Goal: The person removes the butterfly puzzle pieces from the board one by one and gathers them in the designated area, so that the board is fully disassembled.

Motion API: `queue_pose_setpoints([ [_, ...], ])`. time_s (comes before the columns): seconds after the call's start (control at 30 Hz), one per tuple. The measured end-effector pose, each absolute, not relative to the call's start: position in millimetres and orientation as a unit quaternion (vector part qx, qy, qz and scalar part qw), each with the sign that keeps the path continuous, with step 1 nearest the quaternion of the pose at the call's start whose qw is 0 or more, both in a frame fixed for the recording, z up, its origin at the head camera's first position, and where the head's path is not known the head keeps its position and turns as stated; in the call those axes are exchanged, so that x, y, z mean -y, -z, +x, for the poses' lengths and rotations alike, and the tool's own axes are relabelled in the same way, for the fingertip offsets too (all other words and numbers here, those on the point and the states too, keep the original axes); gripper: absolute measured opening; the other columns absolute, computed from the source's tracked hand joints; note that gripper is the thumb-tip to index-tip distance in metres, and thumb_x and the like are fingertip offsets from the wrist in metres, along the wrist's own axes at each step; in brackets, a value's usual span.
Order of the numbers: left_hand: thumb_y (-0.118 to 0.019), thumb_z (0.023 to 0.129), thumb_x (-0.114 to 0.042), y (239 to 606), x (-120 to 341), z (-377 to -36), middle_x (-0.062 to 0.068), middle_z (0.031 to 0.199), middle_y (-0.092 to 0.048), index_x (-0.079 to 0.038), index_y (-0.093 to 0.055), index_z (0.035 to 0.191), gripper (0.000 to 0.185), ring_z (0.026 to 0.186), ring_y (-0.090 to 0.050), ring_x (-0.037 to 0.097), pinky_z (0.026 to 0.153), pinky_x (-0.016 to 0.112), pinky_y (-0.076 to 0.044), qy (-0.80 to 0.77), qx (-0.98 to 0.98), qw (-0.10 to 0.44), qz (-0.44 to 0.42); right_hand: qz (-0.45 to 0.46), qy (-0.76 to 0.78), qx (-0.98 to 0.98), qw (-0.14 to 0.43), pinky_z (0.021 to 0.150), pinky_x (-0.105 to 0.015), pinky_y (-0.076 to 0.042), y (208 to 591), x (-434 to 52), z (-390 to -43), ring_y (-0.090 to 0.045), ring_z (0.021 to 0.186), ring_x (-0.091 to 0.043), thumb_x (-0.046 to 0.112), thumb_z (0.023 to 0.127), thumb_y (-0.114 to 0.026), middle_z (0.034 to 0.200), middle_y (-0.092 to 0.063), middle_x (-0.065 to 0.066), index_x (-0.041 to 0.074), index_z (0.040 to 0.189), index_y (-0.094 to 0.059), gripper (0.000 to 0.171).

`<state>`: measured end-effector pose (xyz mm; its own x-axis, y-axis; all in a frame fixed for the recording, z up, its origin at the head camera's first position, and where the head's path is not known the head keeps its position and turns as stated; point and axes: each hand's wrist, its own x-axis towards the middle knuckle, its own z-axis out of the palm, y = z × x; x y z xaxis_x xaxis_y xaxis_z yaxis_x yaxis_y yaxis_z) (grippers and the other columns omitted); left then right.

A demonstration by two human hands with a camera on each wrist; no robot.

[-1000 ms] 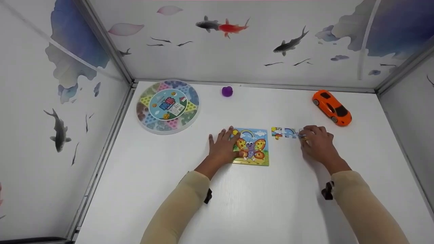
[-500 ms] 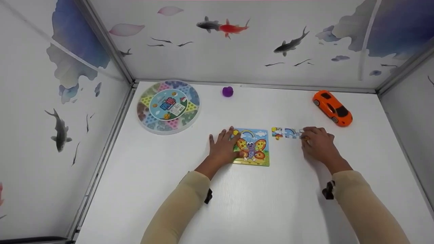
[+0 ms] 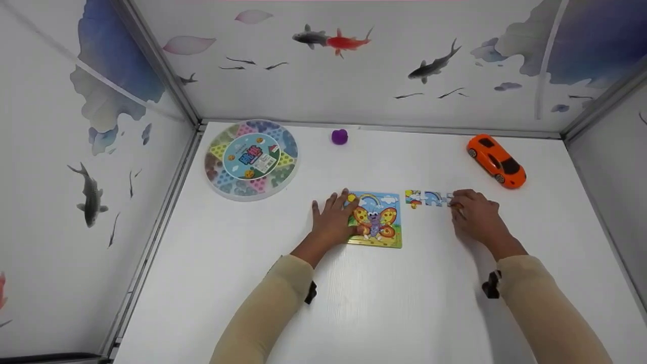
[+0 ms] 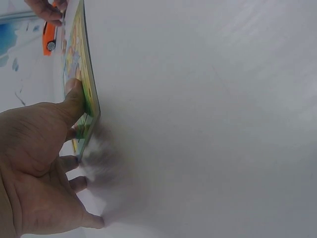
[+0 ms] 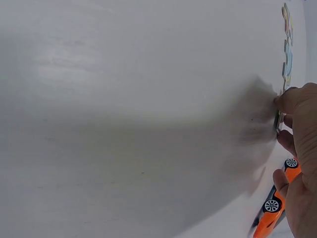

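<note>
One piece [image 5: 278, 121], pinched by the right hand [image 3: 476, 216] past the puzzle [image 3: 376, 222], could tbh skid into the loose pieces [image 3: 433, 198] if that grip shoves sideways, while the left hand [image 3: 331, 222] rests spread-fingered on the puzzle, well in from the far edge of the table [image 3: 384, 313].

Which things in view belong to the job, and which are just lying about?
Likely in the job, going by the hands:
- butterfly puzzle, under the left hand
- loose puzzle pieces, at the right hand

Just lying about, apparently:
- orange toy car
- purple object
- round game box
</note>
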<state>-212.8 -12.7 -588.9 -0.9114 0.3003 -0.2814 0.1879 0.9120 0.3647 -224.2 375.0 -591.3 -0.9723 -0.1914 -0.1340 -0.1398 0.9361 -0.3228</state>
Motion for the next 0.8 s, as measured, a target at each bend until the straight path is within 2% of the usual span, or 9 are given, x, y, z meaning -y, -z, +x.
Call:
queue_pose_setpoints([
  [0.23,-0.072,0.102,-0.059,588.5,12.2,-213.2,-0.001,0.189,-0.014,-0.034,-0.031,0.176,0.088,0.175,-0.016,0.029,0.137,0.072,-0.009,-0.166,-0.963,0.176,0.123,-0.093,0.163,-0.98,0.066,0.106,-0.085,-0.042,591.6,-376.5,-221.8,-0.055,0.137,-0.049,0.014,0.109,-0.067,0.148,-0.059,-0.023,0.001,0.136,-0.071,0.03],
  [0.47,-0.071,0.102,-0.06,587.9,12.7,-212.9,-0.001,0.189,-0.014,-0.034,-0.03,0.176,0.088,0.175,-0.016,0.029,0.137,0.072,-0.009,-0.164,-0.963,0.175,0.125,-0.094,0.162,-0.98,0.066,0.107,-0.085,-0.041,591.6,-376.4,-221.5,-0.054,0.139,-0.049,0.013,0.109,-0.068,0.15,-0.059,-0.023,0.003,0.139,-0.071,0.032],
  [0.8,-0.071,0.102,-0.06,590.5,13.8,-212.4,-0.001,0.188,-0.015,-0.034,-0.032,0.176,0.088,0.174,-0.016,0.029,0.137,0.072,-0.009,-0.17,-0.962,0.17,0.127,-0.09,0.155,-0.981,0.071,0.108,-0.084,-0.04,590.0,-375.0,-219.3,-0.052,0.142,-0.049,0.019,0.111,-0.06,0.153,-0.058,-0.022,0.003,0.139,-0.071,0.034],
])
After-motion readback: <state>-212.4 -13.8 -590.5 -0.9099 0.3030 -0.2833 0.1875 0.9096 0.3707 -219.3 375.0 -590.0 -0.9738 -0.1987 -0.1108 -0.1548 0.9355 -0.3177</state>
